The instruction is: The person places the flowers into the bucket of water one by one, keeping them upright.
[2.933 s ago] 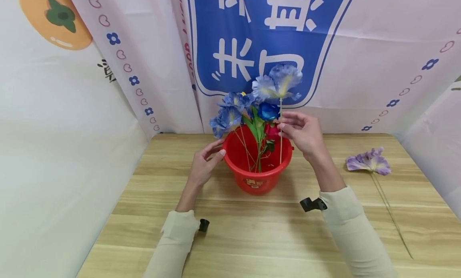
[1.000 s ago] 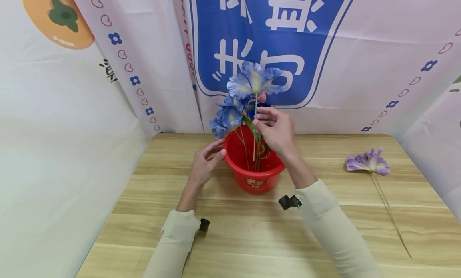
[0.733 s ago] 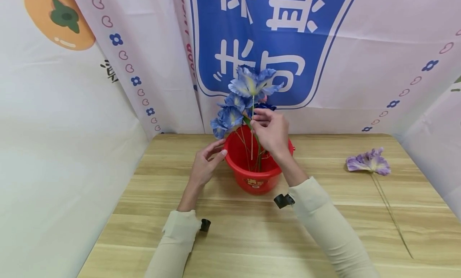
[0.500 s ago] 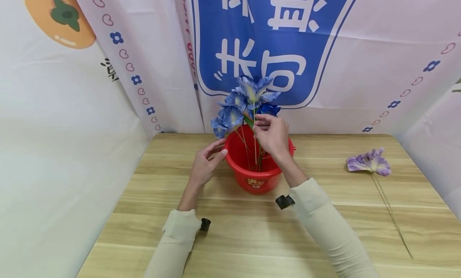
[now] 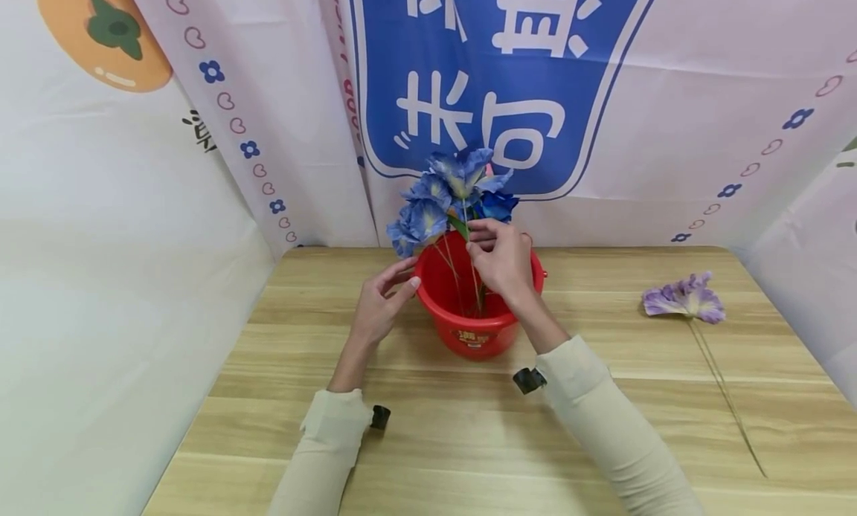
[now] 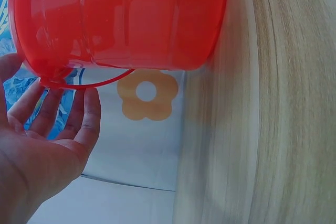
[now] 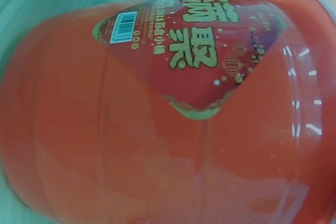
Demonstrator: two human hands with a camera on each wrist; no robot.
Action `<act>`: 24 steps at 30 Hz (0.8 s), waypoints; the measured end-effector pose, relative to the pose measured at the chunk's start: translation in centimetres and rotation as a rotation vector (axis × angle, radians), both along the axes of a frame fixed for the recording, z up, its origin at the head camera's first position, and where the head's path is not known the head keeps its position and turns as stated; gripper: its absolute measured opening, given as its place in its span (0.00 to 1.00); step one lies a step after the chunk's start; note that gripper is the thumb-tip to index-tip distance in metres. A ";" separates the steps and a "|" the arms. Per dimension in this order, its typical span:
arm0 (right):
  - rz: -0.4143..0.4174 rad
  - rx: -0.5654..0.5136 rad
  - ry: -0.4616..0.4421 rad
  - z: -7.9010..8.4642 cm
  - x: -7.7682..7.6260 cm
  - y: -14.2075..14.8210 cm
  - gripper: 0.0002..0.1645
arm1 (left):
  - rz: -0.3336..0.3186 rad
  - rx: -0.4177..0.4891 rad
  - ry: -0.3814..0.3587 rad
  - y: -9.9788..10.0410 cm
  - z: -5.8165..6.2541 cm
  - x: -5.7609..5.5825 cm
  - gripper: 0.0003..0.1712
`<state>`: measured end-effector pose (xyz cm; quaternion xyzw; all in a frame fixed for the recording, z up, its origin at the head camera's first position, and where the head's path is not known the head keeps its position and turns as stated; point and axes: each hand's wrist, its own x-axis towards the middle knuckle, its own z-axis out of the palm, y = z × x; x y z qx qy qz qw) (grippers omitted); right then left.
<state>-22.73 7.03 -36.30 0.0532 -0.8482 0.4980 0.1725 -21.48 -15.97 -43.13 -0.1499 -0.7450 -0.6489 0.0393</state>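
Observation:
A red plastic bucket point(image 5: 482, 337) stands on the table, with several blue artificial flowers point(image 5: 418, 218) leaning inside it. My left hand point(image 5: 378, 304) rests its thumb and fingertips against the bucket's left rim. In the left wrist view, that hand's point(image 6: 47, 150) fingertips touch the rim near the thin red handle point(image 6: 100, 83). Over the bucket my right hand point(image 5: 502, 259) pinches the stem of a light-blue iris point(image 5: 462, 175); its stem end reaches down inside. The right wrist view mostly shows the bucket's label point(image 7: 194, 51), and the right hand's fingers are hidden there.
A purple iris point(image 5: 686, 300) with a long thin stem lies on the wooden table point(image 5: 455, 434), right of the bucket. Behind the table hangs a printed cloth point(image 5: 683, 144) with a blue panel. A dark blue flower point(image 5: 497, 205) stands behind the right hand.
My right hand has carried the light-blue iris left over the bucket, then lowered it among the other flowers. The left hand and bucket have stayed put.

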 end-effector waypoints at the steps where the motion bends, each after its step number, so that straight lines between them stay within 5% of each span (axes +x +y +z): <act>1: 0.006 -0.012 -0.014 0.0 0.0 0.0 0.18 | 0.000 0.002 -0.001 0.0 0.0 0.0 0.27; 7: 0.023 -0.046 -0.093 0.3 0.0 0.0 0.19 | 0.001 0.005 -0.003 0.0 0.0 0.0 0.27; 24: 0.105 -0.156 -0.057 0.9 1.4 1.0 0.21 | 0.000 -0.003 0.005 0.0 0.0 0.0 0.27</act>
